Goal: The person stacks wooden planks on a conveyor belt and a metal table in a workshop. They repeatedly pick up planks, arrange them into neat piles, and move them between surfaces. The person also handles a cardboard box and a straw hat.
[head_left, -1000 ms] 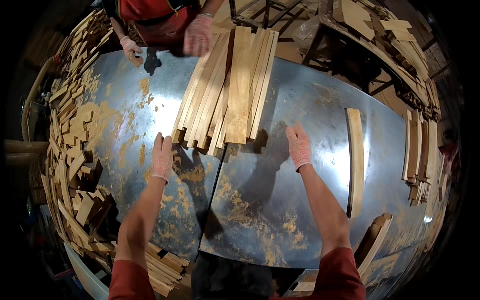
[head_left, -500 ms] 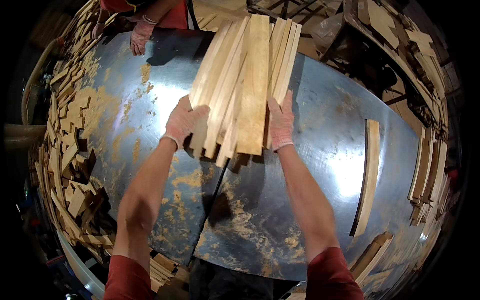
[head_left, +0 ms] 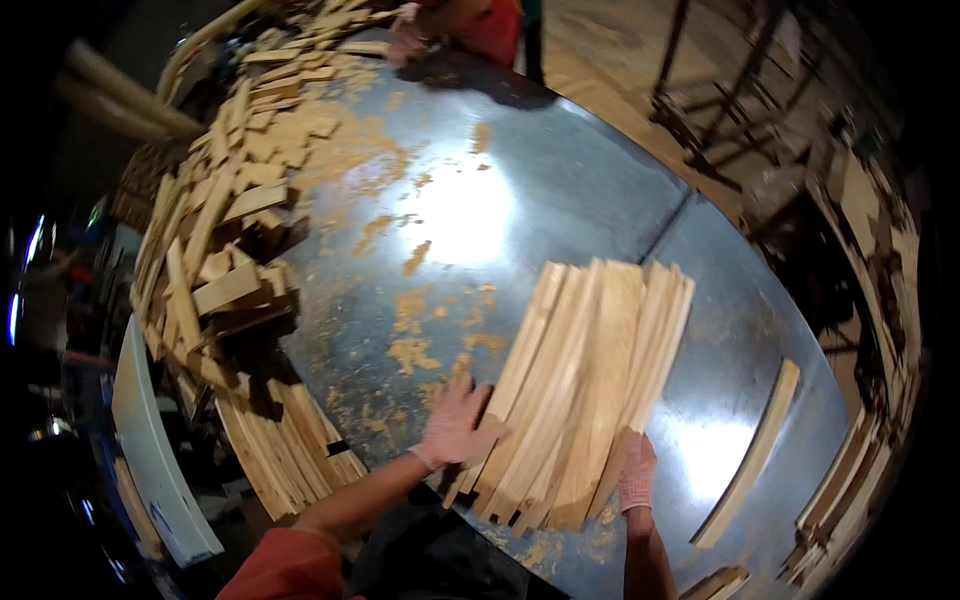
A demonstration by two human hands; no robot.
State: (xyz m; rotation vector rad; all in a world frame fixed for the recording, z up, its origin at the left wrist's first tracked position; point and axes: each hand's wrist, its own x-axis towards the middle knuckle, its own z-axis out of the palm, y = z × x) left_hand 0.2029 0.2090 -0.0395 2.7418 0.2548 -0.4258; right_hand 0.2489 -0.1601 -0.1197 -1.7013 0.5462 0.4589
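A bundle of long pale wooden strips (head_left: 560, 390) lies fanned on the metal table, with one wider board (head_left: 607, 380) on top. My left hand (head_left: 458, 428), in a thin pale pinkish glove, is at the bundle's near left edge; its fingers are spread and its thumb touches the outer strip. On the near right edge, my right hand (head_left: 637, 472), gloved alike, grips the side of the bundle; its fingertips are partly hidden. A single curved wooden strip (head_left: 752, 455) rests apart, to the right of my right hand.
The metal table (head_left: 380, 270) carries patches of sawdust. Short wood offcuts (head_left: 235, 285) heap along its left edge, with longer strips (head_left: 285, 450) stacked nearer me. More strips (head_left: 850, 480) stand at the far right. At the table's far end is another person's gloved hand (head_left: 407, 38).
The bundle has come toward me, from held over the table to lying on it. My left hand's fingers have spread. The view has swung left.
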